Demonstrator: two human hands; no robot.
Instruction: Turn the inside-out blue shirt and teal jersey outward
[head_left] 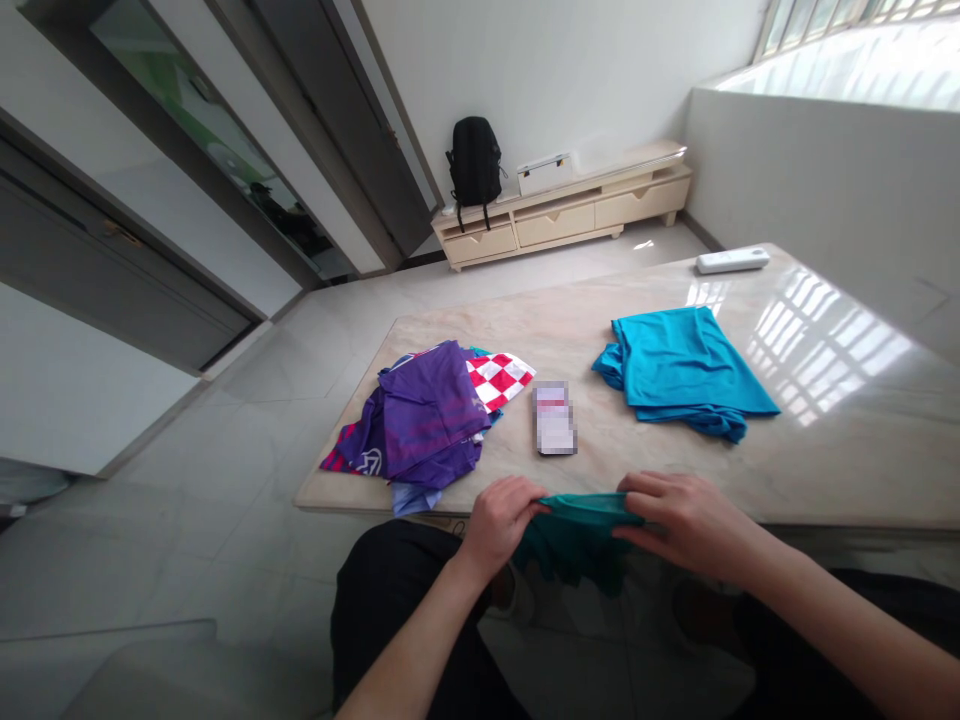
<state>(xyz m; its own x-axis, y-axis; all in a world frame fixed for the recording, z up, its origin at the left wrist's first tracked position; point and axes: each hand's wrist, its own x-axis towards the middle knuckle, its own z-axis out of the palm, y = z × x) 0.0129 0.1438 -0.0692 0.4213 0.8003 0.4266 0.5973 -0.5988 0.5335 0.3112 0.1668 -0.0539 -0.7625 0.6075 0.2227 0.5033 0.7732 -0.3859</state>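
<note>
While both hands are pinching a teal garment (581, 510) by its upper edge just past the near rim of the tabletop (660, 460), the left hand (501, 520) is gripping one end and the right hand (679, 520) the other, the cloth hanging limp between the knees. Judged light, soft and slippery, it is best taken at seams or corners. A blue shirt (679, 370), a purple jersey (427, 420) and a blurred card (554, 418) are lying nearby, showing no readable writing.
</note>
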